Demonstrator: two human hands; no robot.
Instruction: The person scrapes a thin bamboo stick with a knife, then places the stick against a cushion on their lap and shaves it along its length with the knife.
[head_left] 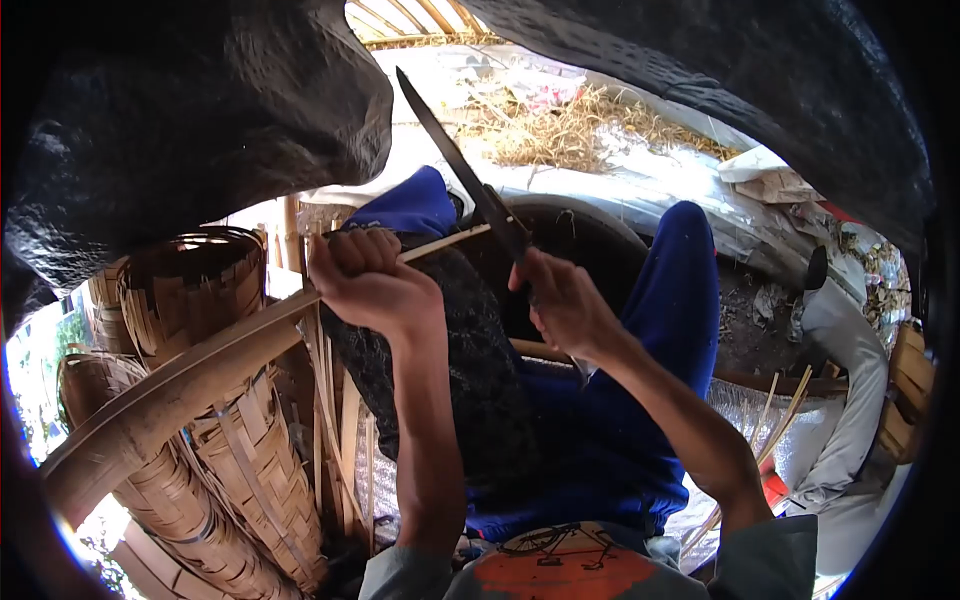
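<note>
My left hand is closed in a fist around a thin bamboo strip, whose pale end sticks out to the right, over a dark cloth on my lap. My right hand grips the handle of a long dark knife. Its blade slants up and to the left, with the tip above and beyond my left fist. The strip's end lies close to the blade's base; whether they touch I cannot tell.
A thick bamboo pole runs diagonally on the left, with woven bamboo baskets around it. Dark sheeting hangs overhead. Dry shavings lie ahead. Another person's grey trouser leg is at right, near upright thin sticks.
</note>
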